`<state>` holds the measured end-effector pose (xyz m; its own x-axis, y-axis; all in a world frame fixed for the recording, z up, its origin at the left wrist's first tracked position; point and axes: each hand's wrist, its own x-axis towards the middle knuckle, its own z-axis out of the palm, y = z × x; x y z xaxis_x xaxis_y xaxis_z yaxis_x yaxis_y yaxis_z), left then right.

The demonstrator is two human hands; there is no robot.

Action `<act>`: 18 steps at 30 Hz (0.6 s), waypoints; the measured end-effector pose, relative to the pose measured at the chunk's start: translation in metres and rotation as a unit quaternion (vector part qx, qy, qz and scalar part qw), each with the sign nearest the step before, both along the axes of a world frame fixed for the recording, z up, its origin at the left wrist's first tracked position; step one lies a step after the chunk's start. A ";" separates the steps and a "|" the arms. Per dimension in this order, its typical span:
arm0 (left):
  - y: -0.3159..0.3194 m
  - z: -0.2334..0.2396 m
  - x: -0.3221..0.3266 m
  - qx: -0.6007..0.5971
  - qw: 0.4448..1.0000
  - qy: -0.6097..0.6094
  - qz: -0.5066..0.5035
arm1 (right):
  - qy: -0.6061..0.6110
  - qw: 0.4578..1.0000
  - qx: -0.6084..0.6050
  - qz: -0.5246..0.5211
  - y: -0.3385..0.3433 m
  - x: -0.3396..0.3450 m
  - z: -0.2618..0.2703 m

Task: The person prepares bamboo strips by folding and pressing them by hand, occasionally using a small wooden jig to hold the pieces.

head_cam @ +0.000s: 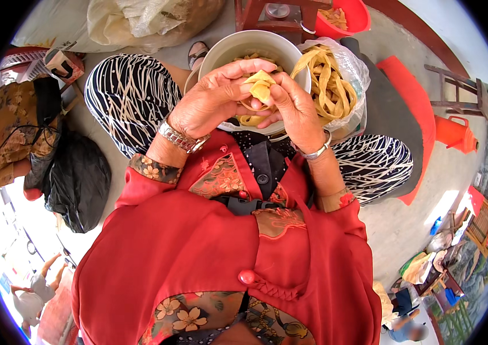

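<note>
A yellow flat strip, folded into a small pointed shape, is pinched between the fingertips of both hands. My left hand, with a metal-banded watch at its wrist, grips the fold from the left. From the right, my right hand holds the same piece; a silver bracelet circles that wrist. Both hands are over a white bucket between my knees, with yellowish pieces inside, partly hidden by my fingers. Long yellow strips lie heaped in a clear plastic bag against the bucket's right side.
Beyond the bucket are a dark red wooden stool and a red basin with yellowish pieces. A large translucent sack lies ahead left. A black bag is at left, an orange-red jug at right. Other people are in the background.
</note>
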<state>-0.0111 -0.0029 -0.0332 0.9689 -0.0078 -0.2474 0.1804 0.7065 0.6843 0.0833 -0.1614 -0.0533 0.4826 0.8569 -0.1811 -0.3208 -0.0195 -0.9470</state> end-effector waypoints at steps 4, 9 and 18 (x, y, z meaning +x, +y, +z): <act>-0.007 0.001 0.002 0.389 0.921 -0.021 0.014 | -0.046 0.999 -0.009 -0.015 0.001 0.000 -0.015; -0.006 -0.003 0.006 0.432 0.898 -0.082 -0.015 | 0.029 0.998 0.010 -0.051 0.004 -0.004 -0.011; -0.013 0.008 0.014 0.291 0.956 0.048 -0.007 | -0.230 0.952 -0.123 -0.158 0.004 -0.004 -0.002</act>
